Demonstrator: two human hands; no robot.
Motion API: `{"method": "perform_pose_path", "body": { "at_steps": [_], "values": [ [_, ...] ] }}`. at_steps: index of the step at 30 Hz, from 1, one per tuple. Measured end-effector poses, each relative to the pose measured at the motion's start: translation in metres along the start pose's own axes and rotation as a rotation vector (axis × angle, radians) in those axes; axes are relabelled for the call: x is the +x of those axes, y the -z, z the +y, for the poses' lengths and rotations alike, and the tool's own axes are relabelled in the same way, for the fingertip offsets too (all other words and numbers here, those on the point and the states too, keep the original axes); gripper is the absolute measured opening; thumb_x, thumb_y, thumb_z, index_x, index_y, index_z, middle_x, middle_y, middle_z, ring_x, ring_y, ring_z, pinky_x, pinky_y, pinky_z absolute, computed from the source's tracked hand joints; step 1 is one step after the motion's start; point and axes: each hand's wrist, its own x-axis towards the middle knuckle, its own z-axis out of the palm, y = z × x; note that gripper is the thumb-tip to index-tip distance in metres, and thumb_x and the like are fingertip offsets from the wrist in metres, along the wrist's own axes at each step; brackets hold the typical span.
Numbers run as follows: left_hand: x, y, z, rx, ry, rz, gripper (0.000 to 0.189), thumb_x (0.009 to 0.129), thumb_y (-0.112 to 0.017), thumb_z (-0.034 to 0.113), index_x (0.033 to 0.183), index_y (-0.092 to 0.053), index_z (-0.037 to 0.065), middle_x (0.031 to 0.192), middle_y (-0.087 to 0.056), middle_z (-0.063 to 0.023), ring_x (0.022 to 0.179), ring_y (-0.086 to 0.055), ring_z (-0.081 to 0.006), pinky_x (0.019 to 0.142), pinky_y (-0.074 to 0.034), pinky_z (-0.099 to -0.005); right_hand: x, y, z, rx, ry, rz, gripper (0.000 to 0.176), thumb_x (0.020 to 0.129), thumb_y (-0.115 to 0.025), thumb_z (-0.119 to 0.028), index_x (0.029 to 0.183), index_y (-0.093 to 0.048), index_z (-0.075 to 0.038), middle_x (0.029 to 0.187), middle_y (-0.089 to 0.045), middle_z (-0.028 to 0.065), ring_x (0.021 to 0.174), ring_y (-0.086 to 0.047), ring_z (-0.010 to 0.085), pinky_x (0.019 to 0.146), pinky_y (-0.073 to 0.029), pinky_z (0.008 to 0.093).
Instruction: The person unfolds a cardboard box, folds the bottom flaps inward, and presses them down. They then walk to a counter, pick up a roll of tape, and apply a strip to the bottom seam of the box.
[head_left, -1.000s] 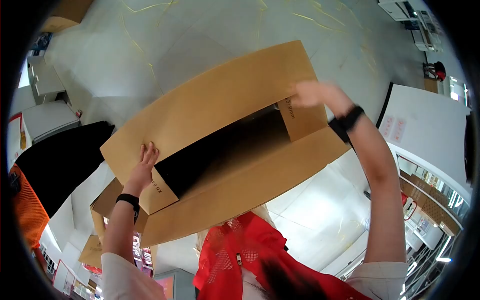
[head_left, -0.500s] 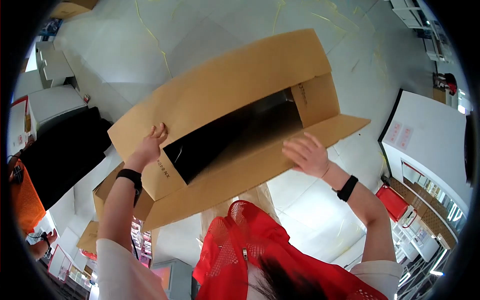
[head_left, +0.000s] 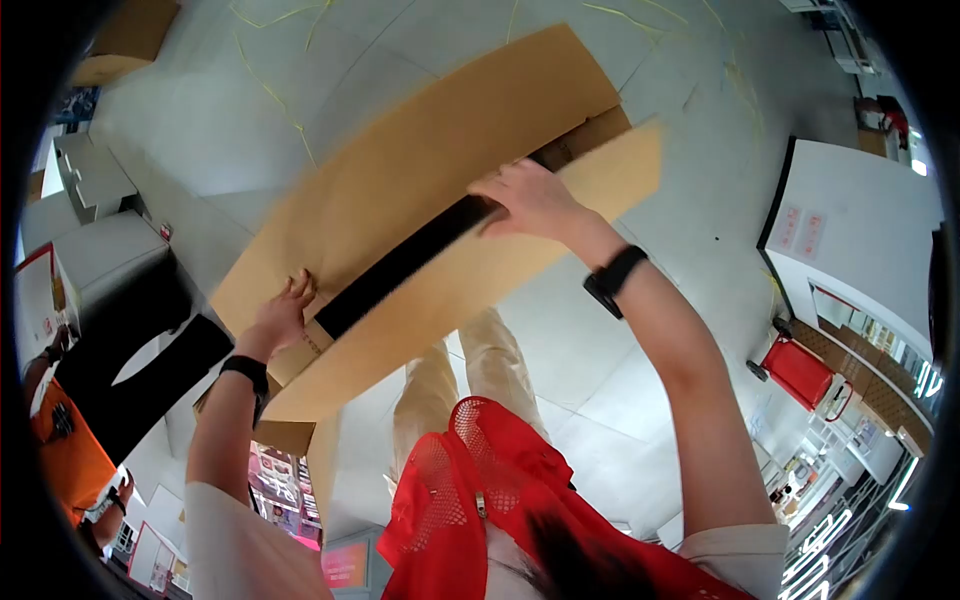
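A large, long brown cardboard box (head_left: 430,150) is in front of me, its top flaps partly raised around a narrow dark opening. Against the left end of the far flap rest the fingers of my left hand (head_left: 283,315), stretched out and slightly apart. My right hand (head_left: 535,205) reaches across the near flap (head_left: 450,285), its fingers extended over the opening by the far flap's edge and its thumb apart. The near flap leans inward over much of the opening. The inside of the box is too dark to make out.
To the left stands a person in black trousers and an orange vest (head_left: 85,445). Another carton (head_left: 130,40) lies at the upper left. On the right are a white cabinet (head_left: 850,210) and a red cart (head_left: 797,370). Yellow strapping strips (head_left: 268,92) lie on the floor.
The near flap has swung inward and the opening has narrowed. My right hand has moved up and left over the opening. My left hand stays at the far flap's left end.
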Motion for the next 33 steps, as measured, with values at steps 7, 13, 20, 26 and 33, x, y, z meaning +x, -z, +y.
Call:
{"method": "perform_pose_path", "body": {
  "at_steps": [7,13,20,26,33],
  "values": [
    [-0.004,-0.031,0.013,-0.035,0.0,0.126,0.062,0.088,-0.044,0.035,0.135,-0.023,0.0,0.145,-0.003,-0.0188,0.131,-0.009,-0.0443,0.104,-0.025,-0.0445,0.026,-0.072,0.019,-0.322,-0.218,0.214,0.063,0.084,-0.047,-0.049,0.134,-0.032,-0.013,0.142,-0.021,0.0096,0.131,-0.019,0.0262,0.106,-0.014,0.0507],
    [0.03,-0.073,0.063,-0.136,0.311,0.332,0.107,0.073,-0.059,0.054,0.135,0.0,-0.01,0.139,0.01,-0.0329,0.126,0.007,-0.055,0.096,-0.01,-0.0664,0.039,-0.083,0.026,-0.333,-0.263,0.173,0.059,0.087,-0.043,-0.045,0.136,-0.029,-0.014,0.144,-0.017,0.009,0.133,-0.016,0.0264,0.107,-0.014,0.0492],
    [0.039,-0.061,0.057,-0.188,0.385,0.163,0.108,0.071,-0.058,0.058,0.137,0.001,-0.004,0.141,0.013,-0.0281,0.128,0.013,-0.0499,0.098,-0.001,-0.0655,0.054,-0.084,0.027,-0.334,-0.297,0.08,0.06,0.087,-0.043,-0.041,0.138,-0.023,-0.015,0.146,-0.011,0.0083,0.134,-0.009,0.0263,0.108,-0.01,0.0482],
    [0.042,-0.054,0.056,-0.242,0.406,0.115,0.109,0.069,-0.058,0.061,0.139,-0.001,-0.001,0.143,0.013,-0.0246,0.128,0.015,-0.048,0.098,0.003,-0.0647,0.057,-0.093,0.033,-0.335,-0.288,0.09,0.064,0.085,-0.047,-0.04,0.138,-0.024,-0.013,0.146,-0.012,0.0116,0.134,-0.01,0.0298,0.106,-0.01,0.0515],
    [0.044,-0.066,0.06,-0.261,0.411,0.29,0.107,0.064,-0.057,0.065,0.14,-0.013,0.004,0.146,0.002,-0.0201,0.132,0.008,-0.0443,0.1,0.0,-0.0639,0.057,-0.092,0.031,-0.462,-0.297,0.04,0.064,0.085,-0.048,-0.039,0.136,-0.026,-0.008,0.145,-0.014,0.0146,0.134,-0.011,0.0328,0.106,-0.011,0.0513]
  ]
}}
